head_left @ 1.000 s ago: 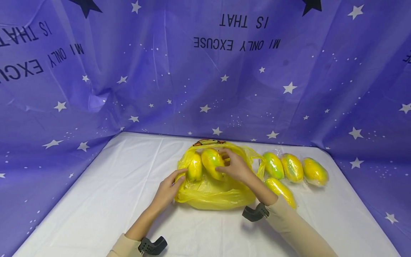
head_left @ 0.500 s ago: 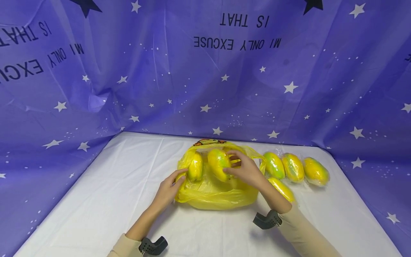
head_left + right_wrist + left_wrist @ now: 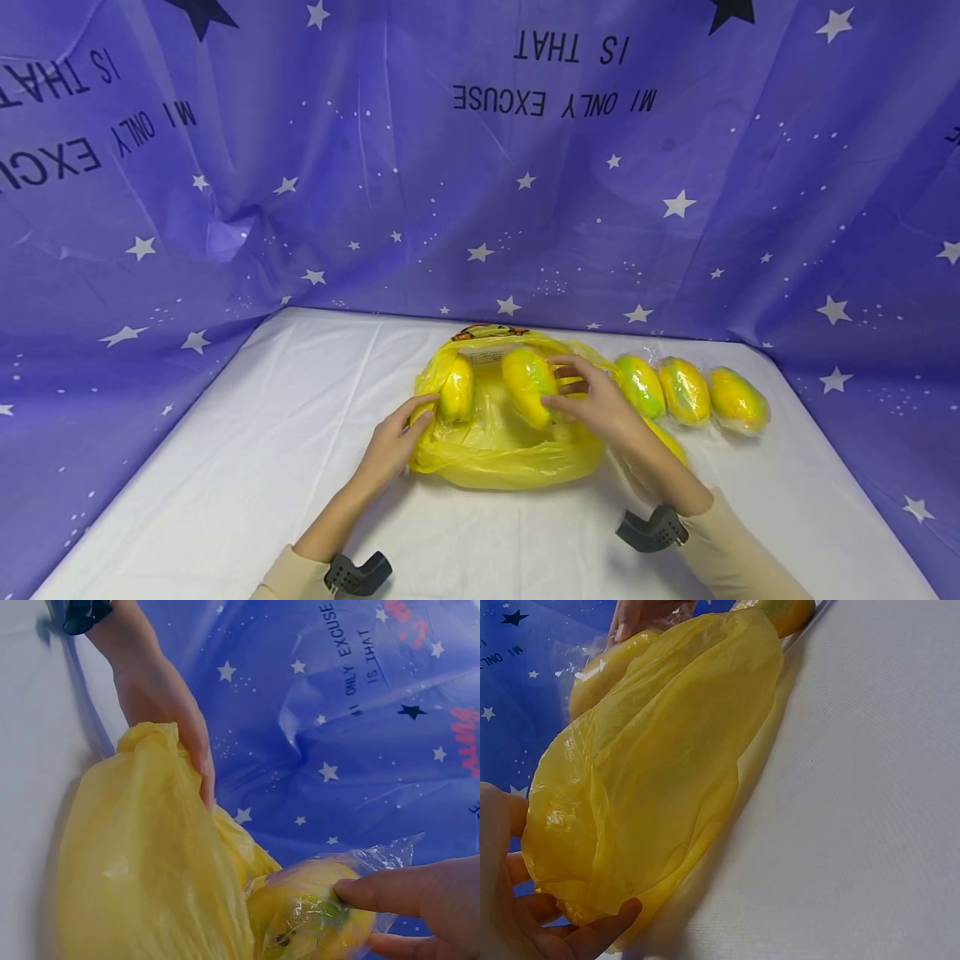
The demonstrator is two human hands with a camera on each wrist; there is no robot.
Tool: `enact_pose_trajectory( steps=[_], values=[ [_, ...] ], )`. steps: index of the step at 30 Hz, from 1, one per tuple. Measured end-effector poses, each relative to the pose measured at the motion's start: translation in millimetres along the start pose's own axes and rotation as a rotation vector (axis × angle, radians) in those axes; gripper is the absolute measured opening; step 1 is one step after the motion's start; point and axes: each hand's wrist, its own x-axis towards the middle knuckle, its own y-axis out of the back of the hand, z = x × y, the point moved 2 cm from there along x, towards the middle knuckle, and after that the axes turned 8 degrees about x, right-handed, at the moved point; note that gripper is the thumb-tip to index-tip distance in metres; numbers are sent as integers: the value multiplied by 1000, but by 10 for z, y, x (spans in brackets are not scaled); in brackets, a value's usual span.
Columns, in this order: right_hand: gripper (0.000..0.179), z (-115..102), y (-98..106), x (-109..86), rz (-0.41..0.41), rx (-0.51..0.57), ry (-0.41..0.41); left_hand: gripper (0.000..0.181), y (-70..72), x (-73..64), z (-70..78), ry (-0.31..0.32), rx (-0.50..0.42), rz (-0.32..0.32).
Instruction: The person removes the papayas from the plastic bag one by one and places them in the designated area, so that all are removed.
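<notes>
My right hand [image 3: 596, 402] grips a yellow-green mango [image 3: 529, 387] in clear wrap, at the mouth of a yellow plastic bag [image 3: 502, 468]. In the right wrist view the fingertips press on the wrapped mango [image 3: 311, 911] beside the bag's edge. At the bag's left side, my left hand [image 3: 392, 442] holds the rim, its thumb and fingers round the plastic in the left wrist view. Another mango [image 3: 456, 392] lies inside the bag, close to the left hand. The fingers on the mango's far side are hidden.
Several wrapped mangoes sit on the white tabletop [image 3: 300, 417] right of the bag: a row of three, with the middle one [image 3: 684, 392], and a nearer one [image 3: 667, 442] partly behind my right forearm. A purple star-patterned cloth [image 3: 480, 208] rises behind the table.
My right hand has moved to the right with the mango, away from the other mango in the bag. The left hand has stayed at the bag's rim.
</notes>
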Motion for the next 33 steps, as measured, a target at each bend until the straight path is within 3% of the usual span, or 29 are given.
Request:
enact_pose_trajectory(
  steps=[10,33],
  values=[
    [59,-34,189,-83,-13,-14,48,34,-3,0,6,1,-2,2],
    [65,-62,645,-312,61,-42,41,34,-10,1,0,-1,-4,2]
  ],
)
